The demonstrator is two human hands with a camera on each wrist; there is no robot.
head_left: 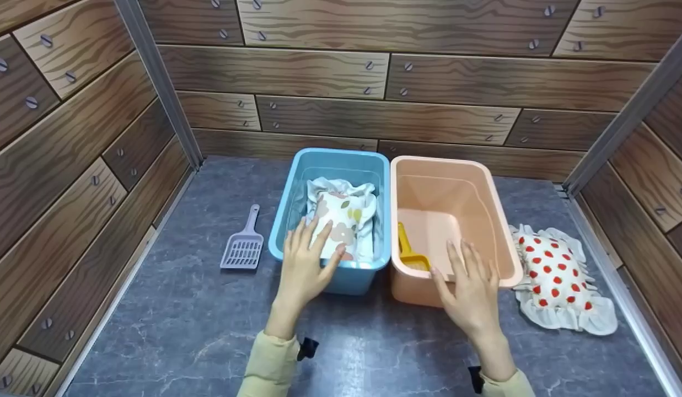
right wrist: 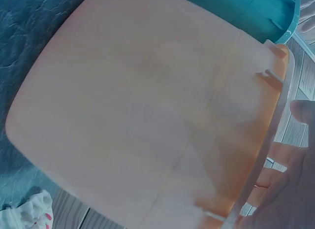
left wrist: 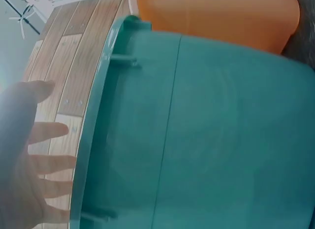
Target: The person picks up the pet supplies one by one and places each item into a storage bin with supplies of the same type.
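Observation:
My left hand (head_left: pixel 303 270) is over the front rim of the blue bin (head_left: pixel 349 280), fingers spread and straight, holding nothing. In the left wrist view its fingertips come right at the rim. Inside that bin lies a floral pillow (head_left: pixel 349 218) with pale ruffles, partly covered by my fingers in the head view. The right hand (head_left: pixel 474 295) is at the front rim of the peach bin (head_left: pixel 415 289), its fingers extended and nothing in them. A yellow scoop (head_left: pixel 404 242) leans inside the peach bin at its left side, its lower end hidden by the front rim.
A lavender slotted litter scoop (head_left: pixel 243 249) lies on the grey floor (head_left: pixel 170 309) left of the blue bin. Right of the peach bin is a ruffled pillow with strawberries (head_left: pixel 558 270). The bins stand side by side before the wood-patterned back wall (head_left: pixel 329 74).

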